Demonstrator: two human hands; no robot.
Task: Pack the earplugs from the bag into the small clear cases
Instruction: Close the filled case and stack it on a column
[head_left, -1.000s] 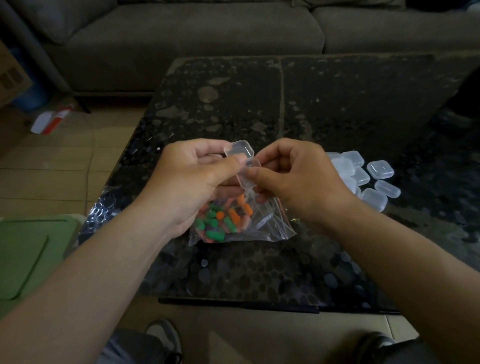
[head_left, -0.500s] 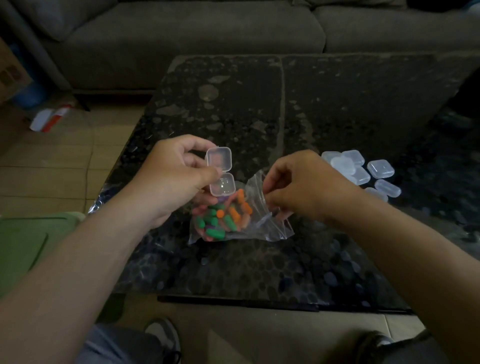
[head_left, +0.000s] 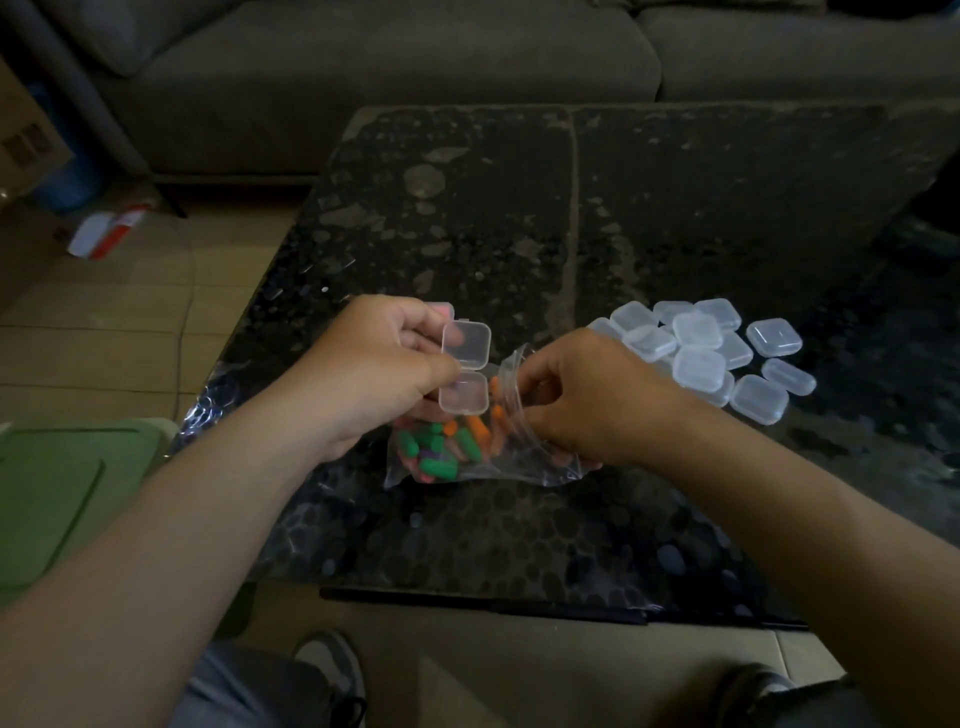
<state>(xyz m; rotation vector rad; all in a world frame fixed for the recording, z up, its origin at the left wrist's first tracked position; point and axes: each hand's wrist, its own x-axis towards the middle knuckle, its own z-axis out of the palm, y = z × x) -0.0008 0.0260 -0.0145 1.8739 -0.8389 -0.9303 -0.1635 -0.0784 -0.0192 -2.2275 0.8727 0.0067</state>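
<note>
- Earplugs (head_left: 435, 460), green and orange with a little pink and purple among them, lie heaped in the lower part of a clear zip bag (head_left: 519, 457). As far as can be seen, all of them are inside it.
- On the dark speckled table (head_left: 519, 218), near its front edge, rests the bag, with its mouth lifted up and towards the right.
- Round a small clear open case (head_left: 464, 400) the left hand (head_left: 384, 369) curls its fingers. The thumb lies across the left side by the hinge, and the lid stands up above the base.
- Just above the bag's upper left part hangs the open case, close beside the bag's mouth.
- At that mouth the right hand (head_left: 587, 400) is curled as well, thumb and fingers pinching the bag's edge. Whether a fingertip reaches inside I cannot tell.
- Beyond and to the right of the right hand lies a loose pile of closed cases (head_left: 698, 364) of the same clear kind, some stacked on others, on the table.
- Along the table's far side runs a grey sofa (head_left: 363, 78).
- Low at the left, beside the table, shows a green lid (head_left: 52, 493), and a shoe (head_left: 332, 670) sits at the bottom edge.
</note>
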